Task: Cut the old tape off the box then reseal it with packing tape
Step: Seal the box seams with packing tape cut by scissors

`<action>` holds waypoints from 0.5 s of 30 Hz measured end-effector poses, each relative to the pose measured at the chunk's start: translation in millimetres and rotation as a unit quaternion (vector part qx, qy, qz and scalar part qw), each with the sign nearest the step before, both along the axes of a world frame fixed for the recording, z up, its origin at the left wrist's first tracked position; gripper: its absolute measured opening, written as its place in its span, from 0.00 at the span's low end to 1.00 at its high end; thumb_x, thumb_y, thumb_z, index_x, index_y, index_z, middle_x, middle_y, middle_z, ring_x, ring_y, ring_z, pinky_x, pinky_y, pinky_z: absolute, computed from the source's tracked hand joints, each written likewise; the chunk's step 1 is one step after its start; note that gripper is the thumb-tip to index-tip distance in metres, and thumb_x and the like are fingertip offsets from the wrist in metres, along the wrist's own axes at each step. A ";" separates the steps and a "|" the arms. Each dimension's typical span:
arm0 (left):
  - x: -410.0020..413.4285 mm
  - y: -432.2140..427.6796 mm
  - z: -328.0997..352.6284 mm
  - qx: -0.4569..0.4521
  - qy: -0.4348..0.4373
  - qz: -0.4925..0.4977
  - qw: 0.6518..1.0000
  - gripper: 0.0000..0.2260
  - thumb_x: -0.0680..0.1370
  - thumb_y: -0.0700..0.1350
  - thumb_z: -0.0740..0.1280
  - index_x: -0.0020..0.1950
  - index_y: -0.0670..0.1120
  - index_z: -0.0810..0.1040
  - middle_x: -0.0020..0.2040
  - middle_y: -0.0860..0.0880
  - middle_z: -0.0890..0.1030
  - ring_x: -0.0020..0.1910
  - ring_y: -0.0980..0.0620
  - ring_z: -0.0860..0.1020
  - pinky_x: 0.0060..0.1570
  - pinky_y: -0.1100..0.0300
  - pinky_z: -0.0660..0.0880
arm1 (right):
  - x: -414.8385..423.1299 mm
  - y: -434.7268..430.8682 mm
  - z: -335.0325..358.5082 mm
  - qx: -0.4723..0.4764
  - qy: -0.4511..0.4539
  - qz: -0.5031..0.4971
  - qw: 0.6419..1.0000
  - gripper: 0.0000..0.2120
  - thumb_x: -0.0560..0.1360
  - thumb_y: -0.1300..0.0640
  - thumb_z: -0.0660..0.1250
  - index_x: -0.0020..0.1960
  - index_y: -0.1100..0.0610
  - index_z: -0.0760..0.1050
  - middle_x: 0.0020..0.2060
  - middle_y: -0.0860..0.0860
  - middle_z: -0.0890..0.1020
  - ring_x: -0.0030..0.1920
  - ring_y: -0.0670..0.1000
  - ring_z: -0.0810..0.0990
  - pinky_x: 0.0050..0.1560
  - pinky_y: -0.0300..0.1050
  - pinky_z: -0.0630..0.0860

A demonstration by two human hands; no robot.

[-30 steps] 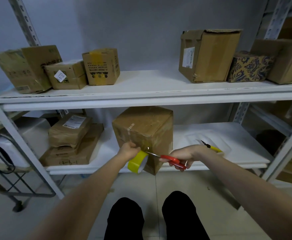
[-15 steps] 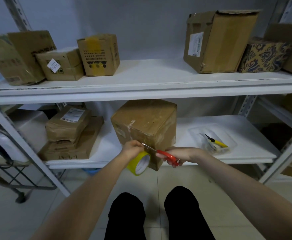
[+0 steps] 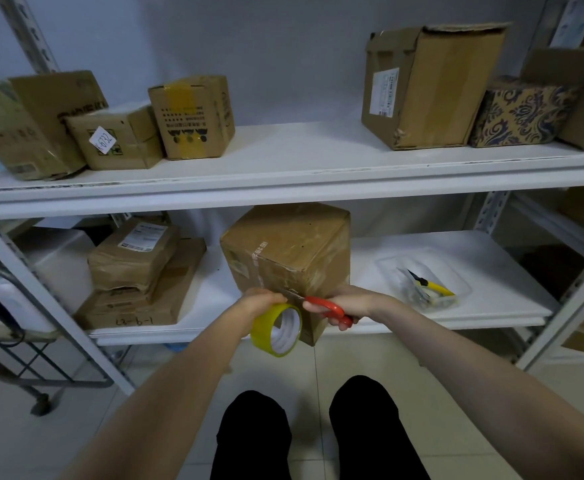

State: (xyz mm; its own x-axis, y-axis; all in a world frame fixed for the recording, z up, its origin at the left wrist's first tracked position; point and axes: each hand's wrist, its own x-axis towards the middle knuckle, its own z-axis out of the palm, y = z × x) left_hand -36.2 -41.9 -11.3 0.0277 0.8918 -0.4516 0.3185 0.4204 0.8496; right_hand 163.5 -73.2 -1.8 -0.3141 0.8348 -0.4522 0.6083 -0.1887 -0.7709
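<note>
A brown cardboard box (image 3: 290,247) wrapped in clear tape stands on the lower white shelf (image 3: 491,265), one corner jutting past the shelf's front edge. My left hand (image 3: 261,301) holds a yellow roll of packing tape (image 3: 276,329) against the box's front left face. My right hand (image 3: 344,303) grips red-handled scissors (image 3: 328,308), whose blades point left and meet the tape strip between roll and box.
A clear plastic tray (image 3: 422,282) with a yellow-handled cutter lies right of the box. Stacked flat parcels (image 3: 134,275) sit to the left. More cartons (image 3: 432,84) line the upper shelf. A wire cart (image 3: 23,358) stands at far left. My legs (image 3: 318,434) are below.
The scissors' blades have closed in on the tape beside my left hand. My view has moved closer to the shelf; both hands stayed at the box's front corner.
</note>
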 end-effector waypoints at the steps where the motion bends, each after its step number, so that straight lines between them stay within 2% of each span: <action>1: -0.1 1.0 1.0 -0.003 0.002 -0.001 1.000 0.07 0.74 0.39 0.71 0.50 0.39 0.79 0.49 0.41 0.80 0.48 0.44 0.78 0.52 0.53 0.75 | 1.2 -0.2 1.0 0.004 -0.001 0.000 1.000 0.23 0.71 0.34 0.67 0.34 0.53 0.69 0.26 0.49 0.72 0.25 0.47 0.71 0.29 0.38 0.62; 6: 1.7 4.5 9.2 -0.003 0.023 -0.002 1.000 0.10 0.73 0.39 0.70 0.53 0.39 0.78 0.54 0.40 0.80 0.51 0.44 0.79 0.56 0.50 0.77 | 0.1 1.3 10.7 0.040 -0.043 0.023 0.998 0.24 0.70 0.37 0.70 0.38 0.58 0.72 0.30 0.55 0.75 0.27 0.48 0.73 0.28 0.36 0.66; 9: 0.3 1.7 15.5 0.000 0.102 -0.035 0.994 0.11 0.74 0.41 0.70 0.55 0.40 0.77 0.49 0.42 0.78 0.46 0.47 0.77 0.42 0.56 0.75 | -1.0 -0.8 12.6 0.037 -0.066 0.032 0.997 0.23 0.71 0.37 0.69 0.36 0.57 0.71 0.30 0.53 0.75 0.25 0.46 0.75 0.28 0.35 0.67; 12: -1.8 -4.1 17.5 -0.013 0.161 -0.086 0.983 0.12 0.74 0.42 0.70 0.56 0.40 0.77 0.49 0.44 0.76 0.47 0.48 0.75 0.44 0.58 0.72 | -6.8 -10.6 13.5 -0.010 -0.112 0.070 0.991 0.25 0.73 0.33 0.64 0.36 0.55 0.68 0.30 0.53 0.72 0.26 0.47 0.72 0.31 0.37 0.66; 15: -5.1 -7.0 16.3 -0.004 0.171 -0.102 0.980 0.14 0.75 0.41 0.69 0.59 0.39 0.77 0.50 0.44 0.76 0.48 0.48 0.74 0.47 0.58 0.71 | -12.6 -17.7 17.0 -0.048 -0.127 0.102 0.985 0.20 0.76 0.32 0.56 0.38 0.48 0.66 0.32 0.50 0.66 0.31 0.49 0.65 0.34 0.39 0.63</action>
